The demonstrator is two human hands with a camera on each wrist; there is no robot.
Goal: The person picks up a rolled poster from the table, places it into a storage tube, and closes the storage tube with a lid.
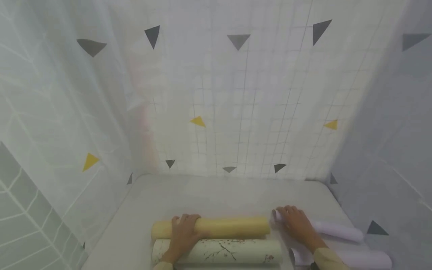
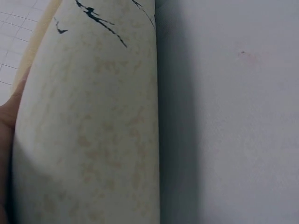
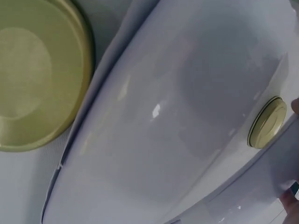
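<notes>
A yellow paper roll [image 1: 233,227] lies crosswise on the white surface, and my left hand [image 1: 183,232] grips it near its left end, fingers over the far side. Right in front lies a cream roll [image 1: 243,251] printed with blossom branches, under my left wrist; it fills much of the left wrist view. My right hand [image 1: 297,225] holds the farther of two glossy lilac rolls [image 1: 341,231] close to its left end. In the right wrist view, fingers [image 3: 290,203] show at both sides of that roll. The nearer lilac roll [image 1: 364,259] lies beneath my right forearm.
Two gold round lid-like objects appear in the right wrist view: a large one [image 3: 70,116] beside the nearer lilac roll and a small one [image 3: 268,122] between the lilac rolls. Curtains with grey and yellow triangles [image 1: 197,121] surround the white surface [image 1: 216,197].
</notes>
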